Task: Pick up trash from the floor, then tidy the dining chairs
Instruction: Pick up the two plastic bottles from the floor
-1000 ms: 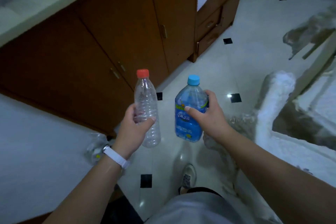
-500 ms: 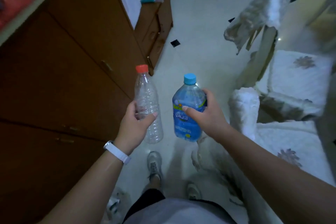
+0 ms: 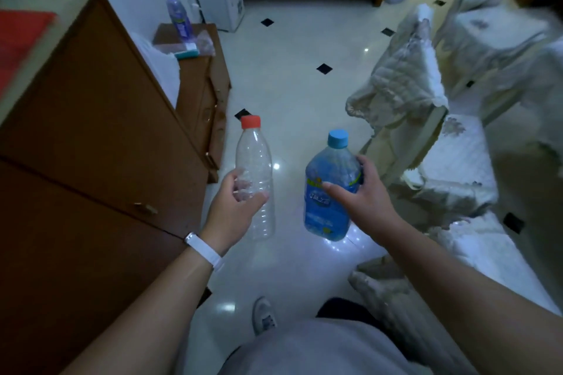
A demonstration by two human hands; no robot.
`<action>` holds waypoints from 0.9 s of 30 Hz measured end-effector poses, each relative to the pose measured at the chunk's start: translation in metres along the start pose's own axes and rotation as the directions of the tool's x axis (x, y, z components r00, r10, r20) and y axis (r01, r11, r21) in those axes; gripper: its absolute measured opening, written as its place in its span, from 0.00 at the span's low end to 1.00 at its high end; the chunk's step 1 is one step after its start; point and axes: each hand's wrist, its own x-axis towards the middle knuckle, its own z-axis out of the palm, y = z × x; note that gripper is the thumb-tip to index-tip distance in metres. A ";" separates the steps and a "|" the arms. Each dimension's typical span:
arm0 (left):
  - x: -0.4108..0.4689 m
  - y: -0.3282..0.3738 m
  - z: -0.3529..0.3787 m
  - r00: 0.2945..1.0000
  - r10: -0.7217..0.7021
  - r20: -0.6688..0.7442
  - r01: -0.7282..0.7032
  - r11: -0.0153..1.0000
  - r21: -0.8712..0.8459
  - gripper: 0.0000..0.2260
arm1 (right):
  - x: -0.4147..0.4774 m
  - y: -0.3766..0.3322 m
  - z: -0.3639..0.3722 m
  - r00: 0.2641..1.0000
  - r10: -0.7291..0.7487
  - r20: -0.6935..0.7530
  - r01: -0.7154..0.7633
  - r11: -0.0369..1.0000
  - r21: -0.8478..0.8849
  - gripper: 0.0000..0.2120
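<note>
Clear bottle [image 3: 255, 183] gripped by left hand [image 3: 234, 207]; blue bottle [image 3: 330, 189] gripped by right hand [image 3: 362, 192]. Risk: covered chair [image 3: 405, 91] at right clipped, bottle dropped.

Glossy white tiled floor [image 3: 289, 76], brown wooden cabinets [image 3: 91, 131] left

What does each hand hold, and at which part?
Left hand: clear red-capped plastic bottle, mid-body. Right hand: blue blue-capped plastic bottle, upper body.
</note>
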 end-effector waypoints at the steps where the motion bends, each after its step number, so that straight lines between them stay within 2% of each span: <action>1: 0.015 0.006 -0.005 1.000 0.008 0.007 -0.008 1.000 0.002 0.38 | 0.009 -0.005 0.006 1.000 0.002 -0.010 -0.002 1.000 0.001 0.21; 4: 0.053 0.020 -0.011 0.999 0.026 0.042 -0.026 1.000 -0.009 0.34 | 0.039 -0.018 0.018 0.997 0.031 -0.073 -0.030 0.999 0.013 0.20; 8: 0.110 0.035 -0.011 0.993 0.021 0.117 -0.020 1.000 -0.003 0.32 | 0.091 -0.025 0.027 0.985 0.078 -0.151 -0.063 0.992 0.105 0.25; 12: 0.175 0.049 -0.006 0.993 0.013 0.113 -0.016 0.999 0.029 0.37 | 0.152 -0.024 0.035 0.985 0.087 -0.149 -0.071 0.991 0.113 0.24; 17: 0.263 0.087 0.005 0.993 0.019 0.117 -0.029 0.996 0.083 0.35 | 0.248 -0.027 0.032 0.983 0.133 -0.130 -0.112 0.981 0.157 0.28; 22: 0.352 0.152 0.016 0.991 0.061 0.122 -0.078 0.986 0.145 0.25 | 0.351 -0.068 0.011 0.987 0.095 -0.133 -0.067 0.977 0.202 0.26; 27: 0.427 0.204 0.035 0.983 0.133 0.127 -0.147 0.983 0.111 0.27 | 0.431 -0.104 -0.009 0.986 0.041 -0.160 -0.013 0.984 0.175 0.25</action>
